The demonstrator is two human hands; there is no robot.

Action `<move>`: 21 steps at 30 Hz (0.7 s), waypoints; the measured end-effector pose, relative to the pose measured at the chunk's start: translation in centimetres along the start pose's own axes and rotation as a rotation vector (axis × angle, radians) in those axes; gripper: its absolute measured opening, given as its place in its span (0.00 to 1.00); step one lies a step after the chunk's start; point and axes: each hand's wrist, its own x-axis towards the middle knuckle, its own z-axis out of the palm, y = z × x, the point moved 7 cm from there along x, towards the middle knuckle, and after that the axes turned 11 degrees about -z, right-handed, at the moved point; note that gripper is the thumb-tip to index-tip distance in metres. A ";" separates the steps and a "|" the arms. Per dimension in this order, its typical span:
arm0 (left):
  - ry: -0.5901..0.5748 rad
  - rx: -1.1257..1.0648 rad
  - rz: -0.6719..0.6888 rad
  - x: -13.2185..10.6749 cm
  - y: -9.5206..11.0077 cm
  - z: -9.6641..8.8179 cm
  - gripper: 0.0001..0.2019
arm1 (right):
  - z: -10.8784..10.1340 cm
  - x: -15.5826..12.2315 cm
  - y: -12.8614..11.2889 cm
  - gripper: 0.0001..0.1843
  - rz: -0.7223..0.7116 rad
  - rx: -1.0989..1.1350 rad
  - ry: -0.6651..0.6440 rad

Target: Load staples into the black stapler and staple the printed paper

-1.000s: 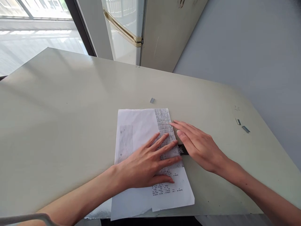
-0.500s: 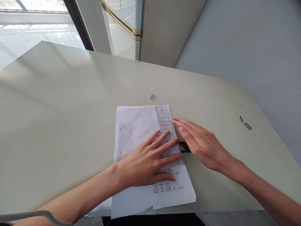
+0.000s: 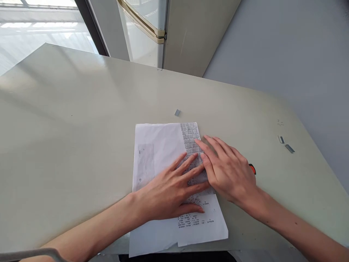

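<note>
White paper sheets [image 3: 159,134], folded or stacked, lie on the table. Rows of dense handwriting fill a strip near their upper right edge, with printed lines lower down. My left hand [image 3: 174,189] rests flat on the paper, fingers spread across the written strip. Over the paper's right edge lies my right hand [image 3: 230,167], its fingers stretched out and the index fingertip on the writing; thumb and index meet the left fingertips. From under the right hand a red-orange end [image 3: 253,169] of some object sticks out; the rest of it is covered.
A small flat grey piece [image 3: 177,112] lies beyond the paper. Two similar glassy strips [image 3: 289,148] lie far right. The pale table [image 3: 81,145] reaches back to a refrigerator [image 3: 147,40] and a grey wall [image 3: 286,47].
My right hand has turned flatter and shifted onto the paper's right edge. It now covers the black object that showed beside the paper, and a red-orange end has come into view. My left hand stays put.
</note>
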 end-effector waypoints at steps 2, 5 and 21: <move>0.007 -0.011 -0.004 -0.1 -0.1 -0.1 0.32 | 0.3 0.1 -0.4 0.27 -0.023 -0.046 0.009; 0.012 -0.025 -0.002 -0.1 -0.1 -0.1 0.31 | 0.5 0.1 -0.6 0.27 -0.033 -0.058 0.023; -0.081 0.052 -0.024 0.0 -0.4 -0.1 0.32 | -1.4 -5.4 5.3 0.19 -0.093 0.609 0.017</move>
